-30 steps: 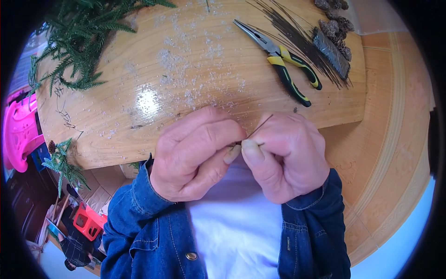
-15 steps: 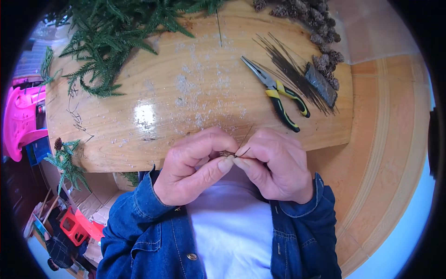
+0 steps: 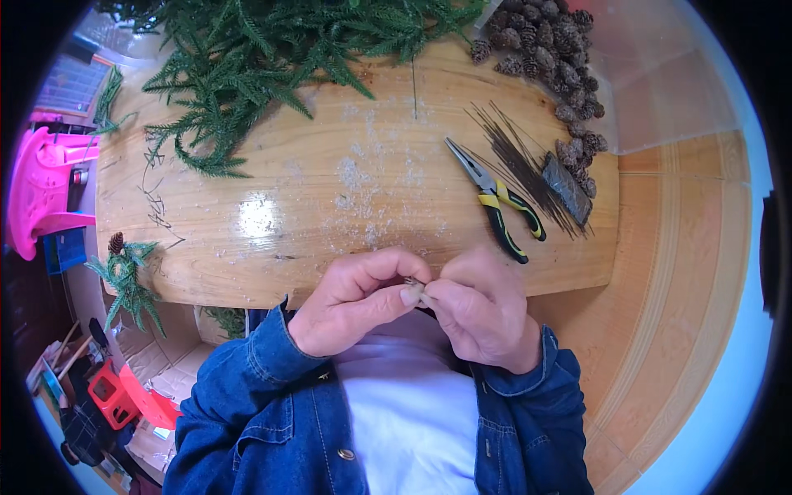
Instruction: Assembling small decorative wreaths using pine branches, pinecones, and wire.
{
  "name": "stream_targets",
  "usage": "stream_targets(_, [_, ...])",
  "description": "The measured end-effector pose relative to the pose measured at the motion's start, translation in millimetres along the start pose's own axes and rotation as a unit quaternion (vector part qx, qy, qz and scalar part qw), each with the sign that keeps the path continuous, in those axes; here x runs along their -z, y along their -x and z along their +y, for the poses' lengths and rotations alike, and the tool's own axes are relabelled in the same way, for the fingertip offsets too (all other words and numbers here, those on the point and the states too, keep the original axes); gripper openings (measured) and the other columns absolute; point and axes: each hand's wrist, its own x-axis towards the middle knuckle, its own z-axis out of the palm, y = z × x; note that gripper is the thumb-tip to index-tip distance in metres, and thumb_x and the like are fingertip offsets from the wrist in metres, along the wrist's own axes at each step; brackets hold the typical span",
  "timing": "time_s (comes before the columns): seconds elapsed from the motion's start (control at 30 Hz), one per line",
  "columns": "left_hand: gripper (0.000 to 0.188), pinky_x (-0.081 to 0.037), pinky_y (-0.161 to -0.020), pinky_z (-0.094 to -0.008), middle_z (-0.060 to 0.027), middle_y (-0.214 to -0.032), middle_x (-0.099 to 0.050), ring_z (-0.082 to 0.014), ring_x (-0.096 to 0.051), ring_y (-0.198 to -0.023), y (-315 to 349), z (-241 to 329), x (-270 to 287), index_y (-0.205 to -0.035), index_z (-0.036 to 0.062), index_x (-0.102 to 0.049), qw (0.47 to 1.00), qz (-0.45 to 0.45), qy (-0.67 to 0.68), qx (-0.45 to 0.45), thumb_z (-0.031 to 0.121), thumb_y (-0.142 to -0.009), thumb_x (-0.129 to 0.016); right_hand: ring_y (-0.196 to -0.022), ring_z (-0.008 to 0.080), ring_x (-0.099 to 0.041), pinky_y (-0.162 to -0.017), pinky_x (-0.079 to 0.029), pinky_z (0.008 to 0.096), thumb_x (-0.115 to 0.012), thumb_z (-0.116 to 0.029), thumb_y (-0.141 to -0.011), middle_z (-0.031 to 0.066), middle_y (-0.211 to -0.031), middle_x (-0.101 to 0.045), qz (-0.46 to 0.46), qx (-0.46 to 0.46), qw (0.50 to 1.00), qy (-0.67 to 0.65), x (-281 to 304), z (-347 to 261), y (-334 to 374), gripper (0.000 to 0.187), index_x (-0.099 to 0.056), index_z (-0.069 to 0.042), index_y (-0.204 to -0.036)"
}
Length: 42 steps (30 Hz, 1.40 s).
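Note:
Both hands meet in front of my chest, just off the table's near edge. Between the thumb and fingers of my left hand (image 3: 359,299) is a small brown, scaly piece (image 3: 415,283), which looks like a pine cone; the fingers cover most of it. My right hand (image 3: 485,309) is closed in a pinch right against it, slightly blurred. Thin dark wire came out of that pinch in the earlier frame; now it is mostly hidden. Long-nose pliers (image 3: 499,206) with black and yellow handles lie beyond my right hand, jaws pointing away.
Green artificial fir branches (image 3: 239,74) cover the far left of the wooden table (image 3: 313,198). Pine cones (image 3: 549,49) are heaped at the far right, beside thin dark wires (image 3: 528,169) and a grey wrapped block (image 3: 567,190). A fir sprig with a cone (image 3: 128,276) hangs over the near-left edge.
The view has tilted, so the table sits lower in the picture. My right hand has turned and closed in over the wire, whose ends no longer stick out clearly. My left keeps its pinch.

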Motion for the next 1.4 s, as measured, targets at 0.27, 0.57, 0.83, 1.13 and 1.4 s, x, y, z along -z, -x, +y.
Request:
stream_targets(0.27, [0.02,-0.042,-0.077,-0.0185,0.0008,-0.099,-0.057,-0.0039,-0.049,-0.088,0.3,9.5,-2.6,-0.113,-0.0015,-0.055,1.0,-0.002,-0.007,0.011,0.01,-0.096,-0.053,-0.069,0.0212,-0.054,-0.056,-0.043,0.0297,-0.067,0.002,-0.073,0.0094,-0.09,-0.06,-0.004,-0.011,1.0,0.001,5.4,2.2,-3.7,0.017,-0.062,-0.004,-0.088])
stream_targets(0.57, [0.016,-0.041,-0.07,-0.0202,-0.001,-0.092,-0.057,-0.0058,-0.049,-0.081,2.2,8.1,-1.0,-0.107,-0.0012,-0.056,0.994,-0.02,-0.104,-0.032,0.009,-0.095,-0.056,-0.065,0.02,-0.051,-0.054,-0.042,0.0287,-0.07,-0.004,-0.07,0.0051,-0.081,-0.059,-0.032,0.012,0.998,0.049,21.6,-0.1,-11.0,0.017,-0.063,-0.007,-0.085])
stream_targets(0.83, [0.011,-0.042,-0.067,-0.0225,-0.0036,-0.087,-0.057,-0.0096,-0.051,-0.074,0.0,16.9,-3.5,-0.101,-0.0004,-0.058,0.987,-0.023,-0.146,-0.057,0.006,-0.093,-0.057,-0.059,0.0211,-0.047,-0.05,-0.039,0.0308,-0.069,-0.004,-0.068,0.0044,-0.071,-0.05,-0.074,0.068,0.991,0.085,22.5,6.7,-15.5,0.015,-0.056,-0.006,-0.074])
stream_targets(1.13, [0.023,-0.049,-0.061,-0.0306,-0.0136,-0.088,-0.06,-0.0262,-0.061,-0.072,-8.6,10.2,-8.0,-0.098,-0.0003,-0.058,0.805,0.052,-0.512,-0.294,0.002,-0.076,-0.067,-0.051,0.0268,-0.039,-0.047,-0.033,0.0373,-0.057,0.007,-0.075,0.0105,-0.063,-0.04,-0.016,0.008,1.0,-0.001,5.3,9.5,-14.7,0.021,-0.041,-0.003,-0.067])
stream_targets(1.4, [0.025,-0.05,-0.062,-0.0327,-0.0148,-0.087,-0.06,-0.0294,-0.061,-0.072,-11.6,17.6,-10.9,-0.099,-0.0013,-0.059,0.794,0.061,-0.524,-0.302,0.005,-0.076,-0.067,-0.061,0.029,-0.045,-0.053,-0.039,0.038,-0.06,-0.001,-0.076,0.0115,-0.069,-0.04,-0.056,-0.013,0.998,-0.017,10.4,10.3,-10.3,0.019,-0.041,-0.003,-0.073])
